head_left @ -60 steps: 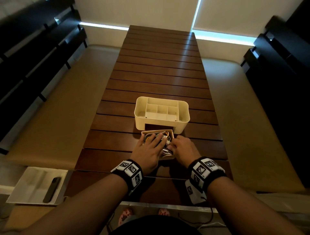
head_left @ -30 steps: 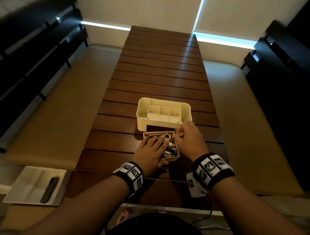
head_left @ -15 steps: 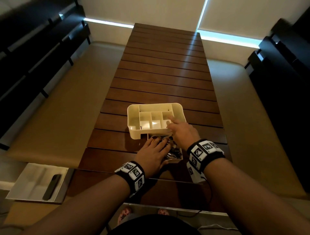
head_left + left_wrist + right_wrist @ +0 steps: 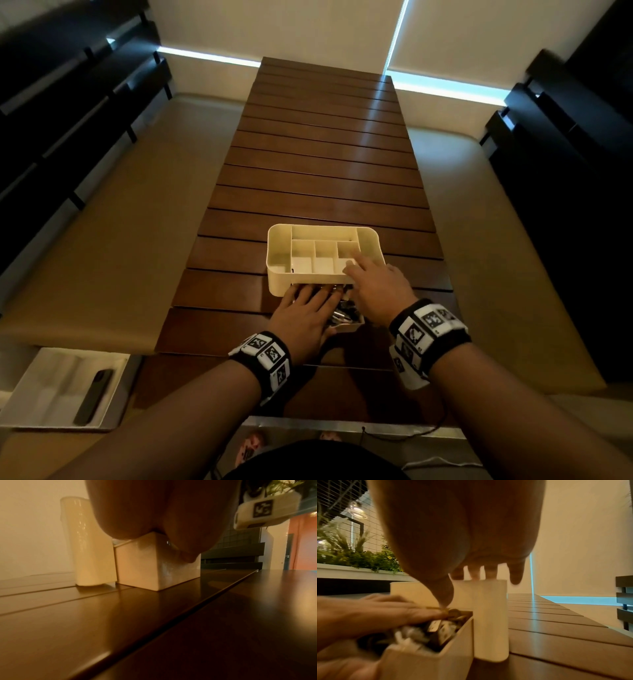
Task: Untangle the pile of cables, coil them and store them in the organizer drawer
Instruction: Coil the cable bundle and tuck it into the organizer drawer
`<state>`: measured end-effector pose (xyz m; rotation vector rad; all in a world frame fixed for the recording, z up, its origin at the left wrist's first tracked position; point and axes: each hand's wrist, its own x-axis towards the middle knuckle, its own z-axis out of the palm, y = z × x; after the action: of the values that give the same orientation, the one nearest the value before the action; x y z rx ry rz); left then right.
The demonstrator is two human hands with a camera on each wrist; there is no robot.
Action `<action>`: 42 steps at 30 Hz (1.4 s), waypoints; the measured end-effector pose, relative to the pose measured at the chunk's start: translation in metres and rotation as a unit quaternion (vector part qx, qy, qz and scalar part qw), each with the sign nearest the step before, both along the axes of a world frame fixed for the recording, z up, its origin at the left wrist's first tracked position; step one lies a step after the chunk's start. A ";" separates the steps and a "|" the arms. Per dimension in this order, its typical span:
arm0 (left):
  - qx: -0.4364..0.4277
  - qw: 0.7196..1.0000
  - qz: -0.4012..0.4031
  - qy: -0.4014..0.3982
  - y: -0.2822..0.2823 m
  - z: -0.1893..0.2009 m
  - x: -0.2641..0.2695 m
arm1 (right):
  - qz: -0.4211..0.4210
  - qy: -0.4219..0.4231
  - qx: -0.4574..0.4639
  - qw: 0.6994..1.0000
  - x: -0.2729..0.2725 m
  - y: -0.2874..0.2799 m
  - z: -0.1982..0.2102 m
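Observation:
A cream organizer (image 4: 274, 253) with open top compartments stands on the slatted wooden table (image 4: 318, 171). Its drawer (image 4: 349, 327) sticks out toward me, filled with coiled cables (image 4: 342, 313). My left hand (image 4: 305, 315) lies flat on the cables, fingers straight, pressing them down. My right hand (image 4: 376, 287) holds the organizer's near right wall, fingers hooked over the rim and thumb on the front. The right wrist view shows the drawer (image 4: 426, 665), the cables (image 4: 436, 631) and the organizer (image 4: 489, 622). The left wrist view shows the drawer's outer corner (image 4: 140, 566) under my palm.
Beige benches (image 4: 120, 240) run along both sides of the table, with dark slatted backrests behind them. A white tray (image 4: 41, 387) holding a dark flat device (image 4: 94, 395) sits low at the left. The table's far half carries nothing.
My right hand left the drawer and took the organizer's near right rim. The organizer slid toward me over the drawer, so less drawer shows. My left hand stayed on the cables.

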<state>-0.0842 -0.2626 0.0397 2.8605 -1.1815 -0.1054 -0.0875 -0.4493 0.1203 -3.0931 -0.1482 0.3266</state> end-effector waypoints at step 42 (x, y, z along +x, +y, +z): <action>0.122 0.992 0.013 0.035 0.009 0.060 0.069 | -0.009 -0.218 0.036 0.975 -0.051 0.031 -0.093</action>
<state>-0.0153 -0.2537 0.0995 3.0483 -1.1925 -0.3723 -0.1380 -0.4182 0.0276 -3.0380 -0.1362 -0.3548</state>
